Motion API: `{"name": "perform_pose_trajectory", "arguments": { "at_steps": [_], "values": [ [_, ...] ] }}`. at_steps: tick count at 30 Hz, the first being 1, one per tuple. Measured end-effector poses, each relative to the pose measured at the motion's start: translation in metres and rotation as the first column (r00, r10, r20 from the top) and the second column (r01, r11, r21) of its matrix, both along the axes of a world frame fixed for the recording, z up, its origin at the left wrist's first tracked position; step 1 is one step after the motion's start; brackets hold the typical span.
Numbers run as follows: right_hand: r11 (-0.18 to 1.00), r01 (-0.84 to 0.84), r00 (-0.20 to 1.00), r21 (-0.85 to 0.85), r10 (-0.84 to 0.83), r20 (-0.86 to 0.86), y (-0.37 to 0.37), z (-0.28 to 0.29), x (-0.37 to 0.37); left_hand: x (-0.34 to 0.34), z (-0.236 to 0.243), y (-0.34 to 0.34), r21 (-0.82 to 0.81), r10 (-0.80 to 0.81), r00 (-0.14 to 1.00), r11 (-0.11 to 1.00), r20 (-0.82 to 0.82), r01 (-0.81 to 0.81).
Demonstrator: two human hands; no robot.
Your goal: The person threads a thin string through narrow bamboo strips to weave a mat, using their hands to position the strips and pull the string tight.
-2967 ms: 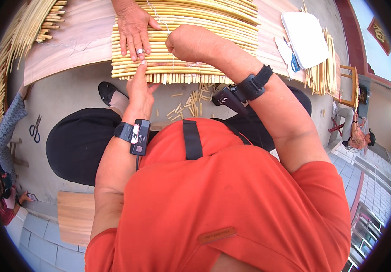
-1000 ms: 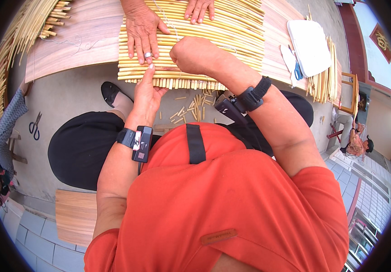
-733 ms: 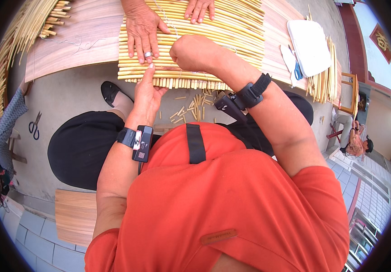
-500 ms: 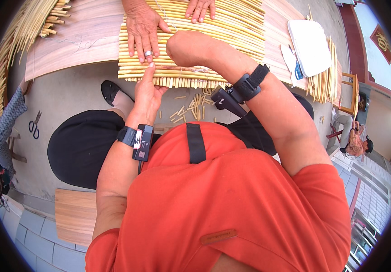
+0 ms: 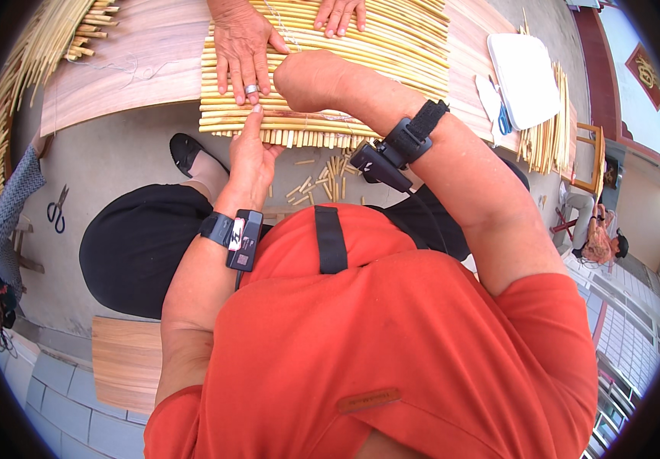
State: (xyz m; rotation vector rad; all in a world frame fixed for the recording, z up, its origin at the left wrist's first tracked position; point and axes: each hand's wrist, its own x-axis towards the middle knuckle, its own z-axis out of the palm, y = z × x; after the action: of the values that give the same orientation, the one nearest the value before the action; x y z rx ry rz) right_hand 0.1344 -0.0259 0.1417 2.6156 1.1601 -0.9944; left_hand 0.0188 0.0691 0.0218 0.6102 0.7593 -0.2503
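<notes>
A mat of yellow stalks (image 5: 391,73), bound with pale thread, lies over the table's near edge. My left hand (image 5: 252,157) grips its near left edge, thumb on top and fingers partly hidden below. Above the mat my right hand (image 5: 303,80) is curled closed; its back faces me and hides the fingers and whatever they hold. A twisted pale thread (image 5: 282,24) runs over the stalks just beyond it. Another person's ringed hand (image 5: 244,57) presses flat on the mat beside my right hand, and that person's second hand (image 5: 340,15) rests farther right.
Bundled stalks (image 5: 47,42) stand at the far left, with loose thread (image 5: 143,70) on the wooden table (image 5: 127,46). A white tray (image 5: 525,80), blue-handled scissors (image 5: 503,118) and more stalks (image 5: 548,145) are at right. Cut pieces (image 5: 334,180) and black scissors (image 5: 58,210) lie on the floor.
My right hand and wrist have shifted slightly left over the mat. My left hand keeps its place at the edge, and the other person's hands have barely moved.
</notes>
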Motion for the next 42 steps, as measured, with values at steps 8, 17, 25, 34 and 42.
{"name": "perform_pose_trajectory", "arguments": {
  "at_steps": [8, 17, 25, 34, 42],
  "values": [
    [0.999, -0.035, 0.998, -0.024, 0.036, 0.043, 0.002, -0.003, -0.005, 0.000, 0.003, -0.001, 0.019, 0.000, 1.000, 1.000, -0.003, 0.000],
    [0.994, -0.107, 0.974, 0.016, 0.101, 0.204, 0.002, -0.023, -0.026, 0.001, 0.006, -0.001, 0.056, 0.038, 0.999, 0.998, -0.035, -0.036],
    [0.993, -0.117, 0.952, -0.002, 0.112, 0.284, 0.009, -0.043, -0.041, 0.001, 0.000, 0.000, 0.064, 0.017, 0.998, 0.998, -0.058, -0.013],
    [0.822, 0.194, 0.881, 0.536, -0.386, 0.273, -0.046, -0.015, -0.059, -0.004, 0.004, 0.004, 0.033, -0.030, 0.999, 0.999, 0.011, 0.029],
    [0.901, 0.407, 0.840, 0.148, -0.305, -0.449, -0.115, -0.123, -0.146, -0.015, 0.008, 0.015, -0.132, -0.048, 0.999, 0.990, -0.022, 0.045]
  ]
}}
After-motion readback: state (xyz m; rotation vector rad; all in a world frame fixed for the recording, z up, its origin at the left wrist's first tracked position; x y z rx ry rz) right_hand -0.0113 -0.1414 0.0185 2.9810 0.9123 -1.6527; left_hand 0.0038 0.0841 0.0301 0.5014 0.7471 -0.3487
